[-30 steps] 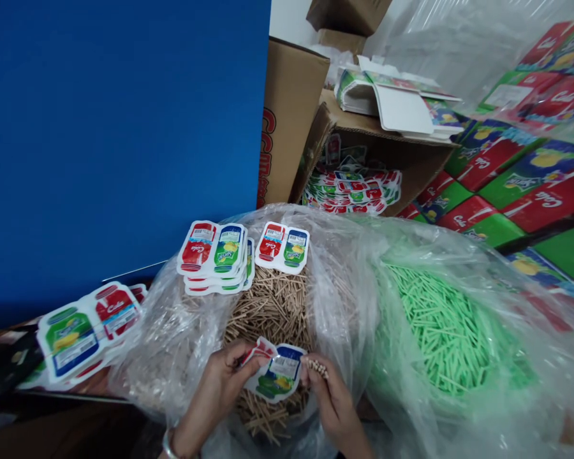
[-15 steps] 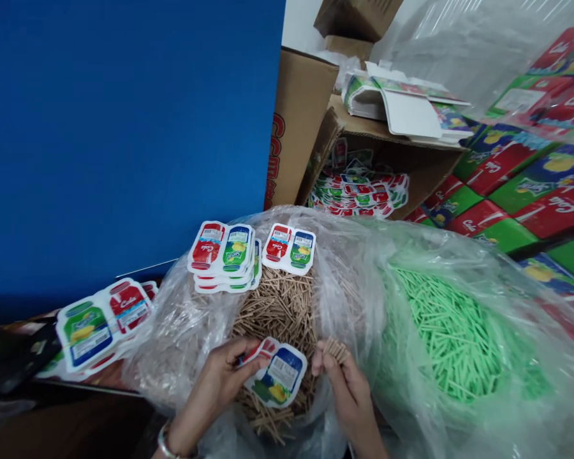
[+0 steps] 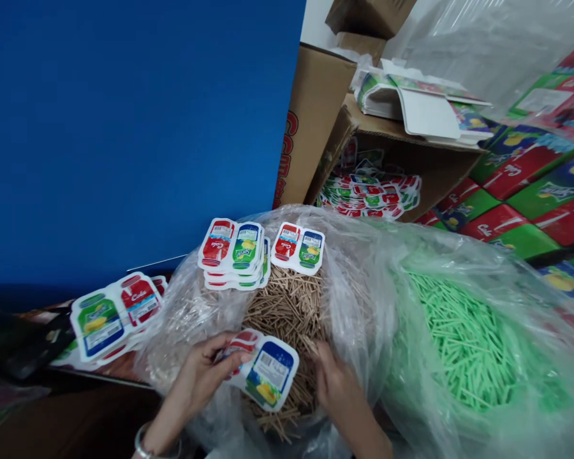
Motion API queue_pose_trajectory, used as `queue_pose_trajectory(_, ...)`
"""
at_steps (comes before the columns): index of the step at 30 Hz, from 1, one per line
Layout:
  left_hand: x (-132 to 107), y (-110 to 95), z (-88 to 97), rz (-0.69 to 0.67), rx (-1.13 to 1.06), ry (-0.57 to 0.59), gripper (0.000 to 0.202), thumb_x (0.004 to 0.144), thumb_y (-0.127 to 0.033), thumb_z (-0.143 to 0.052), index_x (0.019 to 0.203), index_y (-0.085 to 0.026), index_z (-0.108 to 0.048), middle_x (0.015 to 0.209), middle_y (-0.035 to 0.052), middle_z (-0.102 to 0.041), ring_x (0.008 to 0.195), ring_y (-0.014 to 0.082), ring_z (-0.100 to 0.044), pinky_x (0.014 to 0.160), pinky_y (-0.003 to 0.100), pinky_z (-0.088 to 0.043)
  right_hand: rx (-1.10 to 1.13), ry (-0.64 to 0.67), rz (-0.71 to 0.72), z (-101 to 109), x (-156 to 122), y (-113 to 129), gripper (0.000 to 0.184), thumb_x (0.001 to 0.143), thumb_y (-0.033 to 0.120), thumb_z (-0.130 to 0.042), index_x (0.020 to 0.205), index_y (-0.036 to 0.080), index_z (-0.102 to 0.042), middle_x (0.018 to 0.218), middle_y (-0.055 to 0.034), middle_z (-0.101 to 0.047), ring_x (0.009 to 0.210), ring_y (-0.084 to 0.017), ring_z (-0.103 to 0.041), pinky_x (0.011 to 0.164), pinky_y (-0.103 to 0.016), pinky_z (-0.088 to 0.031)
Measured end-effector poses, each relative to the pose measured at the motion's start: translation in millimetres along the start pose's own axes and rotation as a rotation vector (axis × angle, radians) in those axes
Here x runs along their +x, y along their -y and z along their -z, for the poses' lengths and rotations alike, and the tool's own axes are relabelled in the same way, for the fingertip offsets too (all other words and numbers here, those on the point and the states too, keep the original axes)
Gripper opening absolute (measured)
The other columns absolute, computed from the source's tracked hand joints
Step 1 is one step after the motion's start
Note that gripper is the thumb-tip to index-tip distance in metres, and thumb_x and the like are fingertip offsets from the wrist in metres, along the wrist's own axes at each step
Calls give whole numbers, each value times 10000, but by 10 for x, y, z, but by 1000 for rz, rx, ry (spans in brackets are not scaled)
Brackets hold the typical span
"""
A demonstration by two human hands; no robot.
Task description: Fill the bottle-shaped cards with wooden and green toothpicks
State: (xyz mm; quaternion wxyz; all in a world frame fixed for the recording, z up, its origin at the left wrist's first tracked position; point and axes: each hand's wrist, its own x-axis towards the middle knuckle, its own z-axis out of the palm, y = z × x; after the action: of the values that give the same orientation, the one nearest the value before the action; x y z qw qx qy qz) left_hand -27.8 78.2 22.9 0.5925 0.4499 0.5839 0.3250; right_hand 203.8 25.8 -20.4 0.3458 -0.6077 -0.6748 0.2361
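Observation:
My left hand point(image 3: 215, 363) pinches a flat twin pack point(image 3: 268, 373) by its red end. The pack has a red Cola half and a blue-green half with a lemon picture, and it is tilted over a plastic bag of thin brown sticks point(image 3: 284, 306). At the right side of those sticks is my right hand point(image 3: 335, 379), its fingers closed on a few brown sticks point(image 3: 309, 345); part of the grip is hidden. Beyond my hands, a stack of twin packs point(image 3: 232, 248) and another twin pack point(image 3: 298, 247) rest at the bag's far edge.
On the right, a clear bag holds bright green sticks point(image 3: 469, 344). More twin packs point(image 3: 119, 315) lie at left. Behind stand an open carton point(image 3: 430, 162) of packs, printed boxes point(image 3: 521, 169) and a large blue panel point(image 3: 134, 127).
My right hand has turned and lowered its fingers towards the brown sticks; the bundle that showed in it is now mostly hidden. My left hand has shifted slightly left with the twin pack.

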Motion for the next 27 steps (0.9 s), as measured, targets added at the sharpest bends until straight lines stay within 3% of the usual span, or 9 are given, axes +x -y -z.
queue_pose_trajectory(3, 18, 13, -134, -27, -43, 114, 232, 582, -302, -741, 763, -157, -753, 635, 5, -686, 534, 116, -507, 482, 182, -406, 111, -60, -53, 127, 52, 63, 264, 883, 229, -390, 1072, 195, -571, 809, -82, -710, 699, -220, -687, 624, -326, -551)
queue_pose_trajectory(7, 42, 59, -271, -140, 62, 252, 214, 656, -299, -711, 800, -145, -752, 673, 23, -692, 597, 143, -545, 545, 197, -419, 583, -187, -259, 291, 153, 303, 249, 880, 402, -483, 993, 201, -578, 791, -59, -711, 667, -183, -689, 641, -306, -572)
queue_pose_trajectory(11, 49, 65, -376, -238, 215, 394, 200, 739, -312, -669, 842, -158, -744, 759, 36, -710, 705, 178, -593, 618, 205, -431, 918, -41, -281, 302, 262, 534, 290, 855, 480, -518, 940, 210, -575, 862, -62, -723, 782, -199, -700, 738, -348, -559)
queue_pose_trajectory(14, 48, 52, -434, -270, 268, 458, 191, 747, -317, -663, 835, -166, -742, 788, 27, -701, 722, 180, -586, 641, 206, -423, 887, 106, -226, 248, 331, 612, 275, 877, 462, -491, 909, 202, -574, 885, -63, -717, 838, -192, -686, 773, -341, -538)
queue_pose_trajectory(16, 45, 57, -462, -269, 287, 471, 185, 742, -327, -665, 755, -157, -736, 682, 2, -651, 623, 147, -537, 567, 191, -394, 872, 174, -219, 198, 359, 622, 262, 892, 446, -470, 907, 201, -559, 898, -61, -715, 855, -184, -681, 798, -344, -525)
queue_pose_trajectory(20, 40, 113, -487, -82, 174, 478, 222, 698, -351, -689, 658, -133, -691, 514, -52, -496, 450, 87, -410, 425, 170, -321, 908, 219, -283, 124, 366, 589, 302, 902, 485, -414, 924, 202, -519, 989, -93, -703, 911, -207, -674, 830, -394, -515)
queue_pose_trajectory(22, 42, 144, -483, -15, 69, 466, 254, 664, -382, -710, 690, -130, -691, 530, -49, -505, 459, 89, -423, 432, 174, -344, 828, 243, -263, 132, 348, 560, 295, 912, 464, -404, 936, 203, -537, 1050, -100, -686, 1009, -212, -634, 907, -419, -471)
queue_pose_trajectory(25, 46, 166, -462, -81, -75, 446, 313, 658, -428, -714, 738, -126, -693, 615, -22, -562, 551, 112, -469, 523, 193, -397, 669, 293, -191, 193, 294, 512, 237, 917, 390, -436, 969, 208, -577, 1094, -91, -668, 1098, -207, -578, 968, -409, -427)
queue_pose_trajectory(27, 41, 155, -449, -150, -86, 450, 339, 711, -458, -666, 766, -125, -690, 652, -8, -575, 594, 124, -480, 557, 199, -400, 634, 279, -155, 242, 243, 491, 241, 922, 339, -441, 1113, 233, -542, 1177, -91, -625, 1106, -202, -575, 934, -386, -465)
